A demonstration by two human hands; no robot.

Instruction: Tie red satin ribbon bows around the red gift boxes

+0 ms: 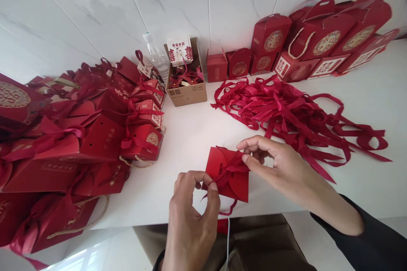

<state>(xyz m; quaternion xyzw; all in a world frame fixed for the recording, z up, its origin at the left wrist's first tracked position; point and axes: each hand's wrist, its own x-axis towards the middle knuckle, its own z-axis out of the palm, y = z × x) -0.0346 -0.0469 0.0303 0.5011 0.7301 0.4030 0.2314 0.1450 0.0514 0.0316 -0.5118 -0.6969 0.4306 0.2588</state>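
While both hands touch a ribboned box, a carton holds red items.

Left hand: raised from lower edge, back of hand showing, thumb and index drawn together in pinch, other fingers curled behind. Dark cuff just visible at wrist. Right hand: reaching in from right, index arched above thumb, grip unclear. Forearm bare below dark sleeve.
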